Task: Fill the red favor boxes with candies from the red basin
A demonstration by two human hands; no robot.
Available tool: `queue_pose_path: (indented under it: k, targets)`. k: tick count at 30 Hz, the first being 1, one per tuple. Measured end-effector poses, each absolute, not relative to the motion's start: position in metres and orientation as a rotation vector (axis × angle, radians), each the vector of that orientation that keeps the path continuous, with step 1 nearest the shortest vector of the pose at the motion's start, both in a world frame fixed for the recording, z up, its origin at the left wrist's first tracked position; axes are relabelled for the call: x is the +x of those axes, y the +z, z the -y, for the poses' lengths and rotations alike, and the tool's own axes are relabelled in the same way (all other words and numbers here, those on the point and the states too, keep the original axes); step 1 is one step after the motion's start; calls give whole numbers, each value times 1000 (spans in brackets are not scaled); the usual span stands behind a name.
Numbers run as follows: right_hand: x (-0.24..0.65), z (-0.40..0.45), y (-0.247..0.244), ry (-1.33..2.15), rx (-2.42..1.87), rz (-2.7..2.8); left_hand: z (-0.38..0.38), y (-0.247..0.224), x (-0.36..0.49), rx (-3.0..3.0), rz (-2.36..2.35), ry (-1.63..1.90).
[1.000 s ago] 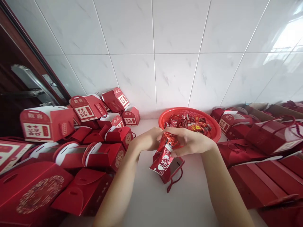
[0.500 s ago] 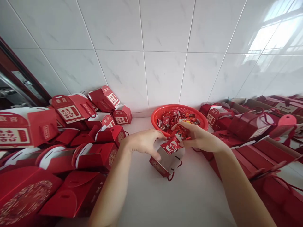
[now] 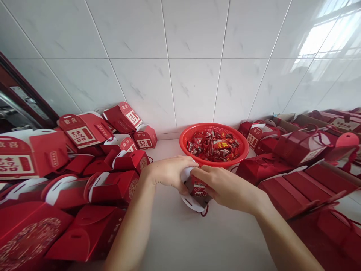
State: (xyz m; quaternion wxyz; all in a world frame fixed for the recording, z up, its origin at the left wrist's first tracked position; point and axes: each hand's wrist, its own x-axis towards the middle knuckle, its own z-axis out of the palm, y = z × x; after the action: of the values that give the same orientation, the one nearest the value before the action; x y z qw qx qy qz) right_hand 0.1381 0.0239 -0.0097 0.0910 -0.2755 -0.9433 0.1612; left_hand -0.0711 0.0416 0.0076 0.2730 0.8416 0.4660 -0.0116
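Note:
Standing on the white counter is a small red gift box (image 3: 194,203), its white-lined flaps open and a red cord at its right. My left hand (image 3: 168,171) grips the box's left side, thumb at the inner edge and fingers along the far side. My right hand (image 3: 225,187) is closed at the mouth of the box, around red wrapped candies (image 3: 199,191) that lie partly inside; its fingertips are mostly hidden. Just behind the hands sits a red plastic basket (image 3: 183,147) holding many wrapped candies (image 3: 216,145).
Red gift boxes (image 3: 81,133) are piled at the left, some with open flaps. More boxes (image 3: 301,146) crowd the right side, some lying in rows. A white tiled wall (image 3: 194,90) rises behind the basket. A dark red frame (image 3: 25,90) stands at the far left.
My right hand has moved from the basket's near edge down and left to the box, lowering the candies into it. A white flap now shows at the box's front. My left hand stays on the box.

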Motion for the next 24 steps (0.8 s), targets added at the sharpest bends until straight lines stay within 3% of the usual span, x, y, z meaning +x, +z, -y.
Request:
queue_pose_path:
  k: [16,24]
  targets:
    - [140,-37,-17,403,-1041,2864,-43,4,-68,2294,-1328,-134]
    - [147,-49,-8,641,-1041,2760,-43,3,-69,2267,-1322,-122]
